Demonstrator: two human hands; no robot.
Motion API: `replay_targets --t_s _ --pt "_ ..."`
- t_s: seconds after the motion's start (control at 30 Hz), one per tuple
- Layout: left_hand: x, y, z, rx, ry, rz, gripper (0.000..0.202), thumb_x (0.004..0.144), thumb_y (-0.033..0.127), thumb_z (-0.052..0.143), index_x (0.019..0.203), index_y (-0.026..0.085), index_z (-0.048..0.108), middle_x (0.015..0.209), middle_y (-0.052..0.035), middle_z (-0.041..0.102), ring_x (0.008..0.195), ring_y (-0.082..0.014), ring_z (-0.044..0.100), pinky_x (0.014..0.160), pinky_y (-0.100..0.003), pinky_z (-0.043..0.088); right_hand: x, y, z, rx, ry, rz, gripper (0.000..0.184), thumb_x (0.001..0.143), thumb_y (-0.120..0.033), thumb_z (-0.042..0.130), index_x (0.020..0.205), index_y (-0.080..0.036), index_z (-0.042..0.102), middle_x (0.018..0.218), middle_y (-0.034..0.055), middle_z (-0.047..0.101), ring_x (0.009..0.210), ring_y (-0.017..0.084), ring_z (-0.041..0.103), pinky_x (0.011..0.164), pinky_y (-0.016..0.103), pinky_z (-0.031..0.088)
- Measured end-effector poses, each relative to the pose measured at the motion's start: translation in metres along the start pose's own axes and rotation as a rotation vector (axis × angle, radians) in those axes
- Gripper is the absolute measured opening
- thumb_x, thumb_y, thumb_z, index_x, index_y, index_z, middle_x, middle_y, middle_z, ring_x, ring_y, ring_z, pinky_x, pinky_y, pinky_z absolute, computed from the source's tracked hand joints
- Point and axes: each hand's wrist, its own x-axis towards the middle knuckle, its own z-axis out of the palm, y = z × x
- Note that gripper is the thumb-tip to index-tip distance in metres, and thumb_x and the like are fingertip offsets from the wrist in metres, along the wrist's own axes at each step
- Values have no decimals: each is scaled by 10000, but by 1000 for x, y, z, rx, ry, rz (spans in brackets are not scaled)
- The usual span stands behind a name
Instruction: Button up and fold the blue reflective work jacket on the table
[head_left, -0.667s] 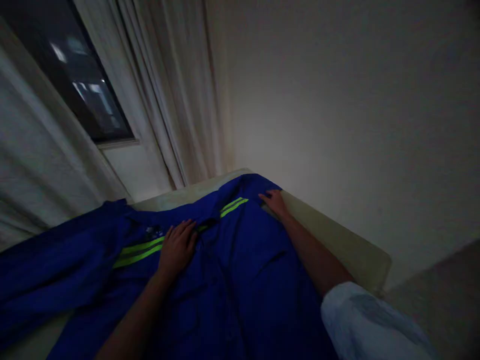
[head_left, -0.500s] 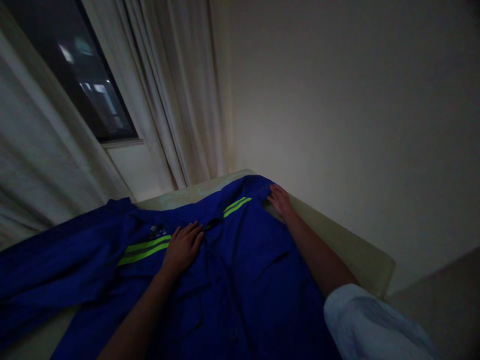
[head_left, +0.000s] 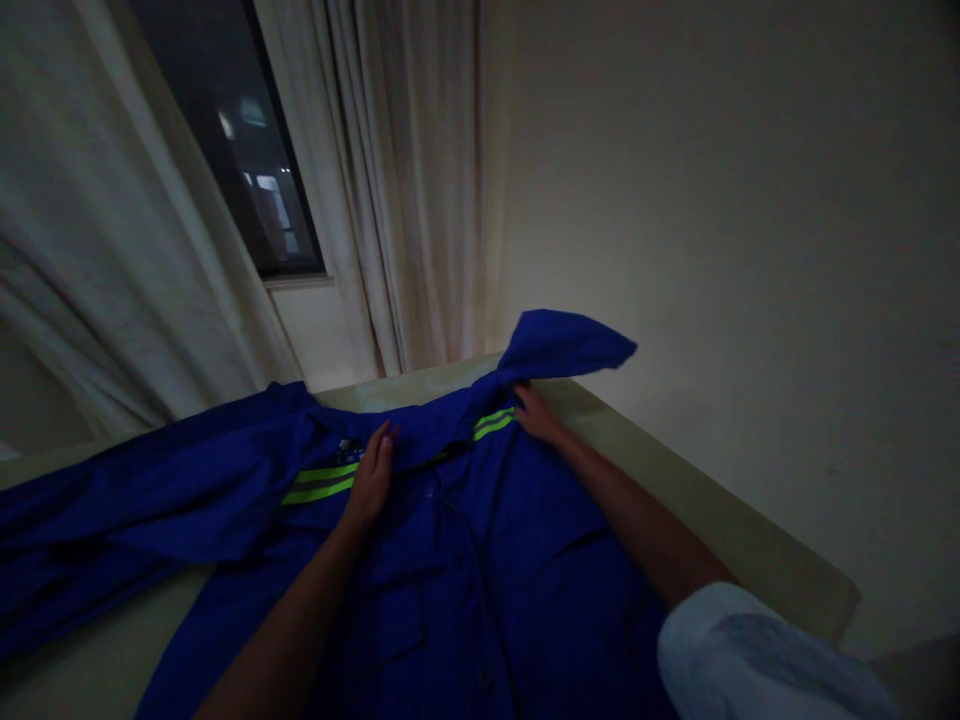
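A dark blue work jacket with bright yellow-green striped bands lies spread front side up, buttons down its middle. My left hand rests on its upper chest near the collar, beside the left-hand striped band and a small emblem. Its fingers are stretched out and hold nothing. At the right shoulder, my right hand grips the cloth, with the fingertips partly hidden by it. Beyond that hand the right sleeve is lifted and juts out to the right. The left sleeve stretches flat toward the left edge of the view.
Beneath the jacket is a pale table with a rounded right corner. A plain wall runs along its far right side. Light curtains hang behind it at the left, around a dark window.
The right sleeve has swung up and out to the right. My right hand has shifted left to the shoulder. My left hand, flat before, has turned onto its side. The view has shifted left.
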Motion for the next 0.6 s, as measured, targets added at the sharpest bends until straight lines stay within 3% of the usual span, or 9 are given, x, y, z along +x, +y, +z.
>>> replay_targets --t_s 0.07,0.13,0.23,0.4,0.47,0.53,0.6 --pt "5 -2 -6 -157 97 -75 756 1023 723 296 1556 201 423 1543 -212 559 1398 -317 580 1182 -551 442 -21 -10 8 -118 -215 -103 559 808 -55 581 1327 -219 712 1342 103 682 1214 277 601 1102 444 478" --pt "7 -2 -10 -292 162 -135 787 1016 754 236 1550 200 401 1538 -235 551 1357 -325 616 1133 -552 493 -39 -17 10 -283 -348 -187 619 840 -36 538 1425 -202 655 1337 122 676 1182 276 584 1098 447 459" --pt "5 6 -16 -431 209 -184 782 1016 773 198 1525 223 422 1508 -226 577 1313 -309 651 1110 -532 519 -51 -23 6 -387 -326 -206 669 896 -28 488 1540 -199 550 1393 108 653 1189 263 549 1112 420 428" --pt "-1 29 -25 -796 339 -361 805 970 843 262 1451 264 548 1461 -185 606 1297 -295 655 1037 -473 580 -48 -23 2 -466 -206 -44 563 926 -42 489 1410 -246 693 1385 100 661 1222 280 551 1032 397 442" --pt "3 37 -26 -819 401 -439 621 1014 743 358 1351 297 629 1353 -134 674 1232 -268 686 992 -441 607 -48 -22 2 -484 -166 13 526 925 -52 497 1352 -245 735 1369 110 664 1241 289 548 1022 402 439" --pt "11 44 -25 -751 456 -507 352 1054 485 456 1248 286 672 1216 -96 722 1125 -236 719 955 -421 622 -49 -21 1 -482 -146 48 511 912 -52 505 1321 -233 753 1357 114 666 1252 290 543 1028 400 433" --pt "21 52 -27 -680 485 -531 255 998 260 498 1174 251 682 1105 -75 733 1026 -219 730 913 -416 633 -50 -20 0 -472 -144 54 527 894 -50 515 1343 -214 735 1358 118 661 1257 286 537 1039 391 425"
